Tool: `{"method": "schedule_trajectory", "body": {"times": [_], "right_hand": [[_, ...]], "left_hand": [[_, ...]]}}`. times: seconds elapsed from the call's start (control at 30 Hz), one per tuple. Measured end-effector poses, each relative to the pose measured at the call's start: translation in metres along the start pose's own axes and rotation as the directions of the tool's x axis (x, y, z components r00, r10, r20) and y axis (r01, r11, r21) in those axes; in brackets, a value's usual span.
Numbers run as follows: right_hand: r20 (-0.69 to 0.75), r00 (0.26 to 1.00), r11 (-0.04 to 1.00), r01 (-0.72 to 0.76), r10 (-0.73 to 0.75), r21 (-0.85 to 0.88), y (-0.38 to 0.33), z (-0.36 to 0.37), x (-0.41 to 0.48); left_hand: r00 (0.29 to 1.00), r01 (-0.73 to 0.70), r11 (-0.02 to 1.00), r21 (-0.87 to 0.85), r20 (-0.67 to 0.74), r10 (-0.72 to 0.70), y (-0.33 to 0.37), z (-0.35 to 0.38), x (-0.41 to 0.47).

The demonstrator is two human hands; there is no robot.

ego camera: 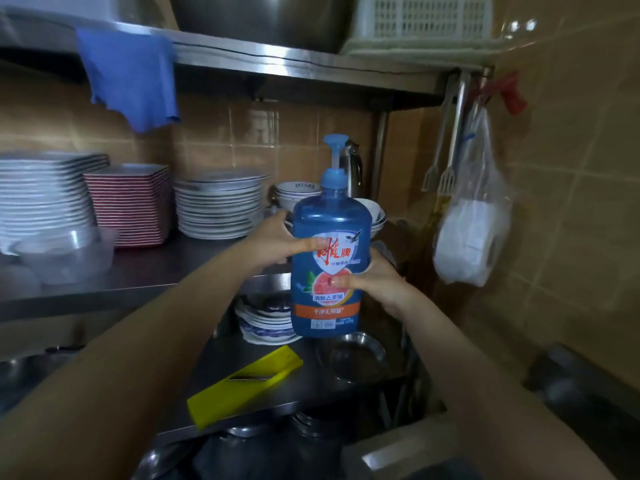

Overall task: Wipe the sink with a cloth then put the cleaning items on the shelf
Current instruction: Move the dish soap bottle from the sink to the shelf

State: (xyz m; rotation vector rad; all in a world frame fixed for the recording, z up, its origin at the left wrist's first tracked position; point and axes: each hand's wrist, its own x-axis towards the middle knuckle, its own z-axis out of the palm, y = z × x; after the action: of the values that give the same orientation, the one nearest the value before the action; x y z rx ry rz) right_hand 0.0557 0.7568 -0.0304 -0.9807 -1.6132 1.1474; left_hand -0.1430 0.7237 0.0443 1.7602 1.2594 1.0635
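Blue and see-through, the dish-soap bottle (330, 216) hangs in the air between both hands, in front of the middle shelf (166, 268). The left hand (273, 242) grasps its left side with the thumb laid across the label. The right hand (379, 282) grasps the right side lower down, thumb also on the label. The bottle's long axis runs nearly vertical: pump head up, base down, label facing the camera.

Just below the base a steel bowl (349, 355) sits on the lower shelf, beside a yellow slicer (242, 386). Behind the bottle, stacks of plates (218, 209) and bowls stand on the middle shelf, with a clear plastic tub (65, 254) at its left end.

A blue cloth (131, 77) drapes over the front edge of the top shelf, which carries a large steel basin (263, 19) and a white slatted basket (426, 19); their contents are hidden. At the right, a hanging plastic bag (471, 237) holds a white roll.
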Motion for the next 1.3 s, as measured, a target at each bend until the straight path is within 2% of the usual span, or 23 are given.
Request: {"method": "schedule_trajectory", "body": {"times": [0.2,0.33,0.43,0.57,0.73,1.03,1.2,1.3], "right_hand": [[0.000,1.000,1.000,-0.009,0.009,0.030,0.019,-0.018,0.060],[-0.016,0.998,0.996,-0.066,0.067,0.068,0.025,-0.022,0.089],[0.001,0.995,0.986,-0.097,0.098,0.136,0.026,-0.026,0.111],[-0.006,0.995,0.976,-0.095,0.098,0.194,0.032,-0.028,0.138],[-0.071,0.994,0.977,-0.070,0.086,0.200,0.041,-0.027,0.174],[-0.112,0.990,0.973,-0.064,0.090,0.222,0.052,-0.032,0.197],[-0.071,0.991,0.942,-0.082,0.110,0.325,0.064,-0.036,0.208],[-0.069,0.993,0.942,-0.072,0.100,0.329,0.066,-0.037,0.211]], "left_hand": [[1.000,0.021,1.000,-0.001,-0.021,-0.021,-0.016,0.001,0.058],[1.000,-0.027,1.000,-0.015,0.006,0.028,-0.026,-0.005,0.092],[0.997,-0.075,0.996,-0.040,-0.033,0.074,-0.035,-0.011,0.119],[0.997,-0.072,0.996,-0.055,0.001,0.072,-0.052,-0.020,0.153],[0.996,-0.076,0.996,0.045,-0.049,0.078,-0.067,-0.031,0.198],[0.994,-0.101,0.991,0.092,-0.033,0.105,-0.081,-0.029,0.230],[0.993,-0.114,0.990,0.085,-0.018,0.116,-0.091,-0.026,0.242],[0.994,-0.107,0.988,0.113,-0.006,0.108,-0.095,-0.025,0.248]]}}
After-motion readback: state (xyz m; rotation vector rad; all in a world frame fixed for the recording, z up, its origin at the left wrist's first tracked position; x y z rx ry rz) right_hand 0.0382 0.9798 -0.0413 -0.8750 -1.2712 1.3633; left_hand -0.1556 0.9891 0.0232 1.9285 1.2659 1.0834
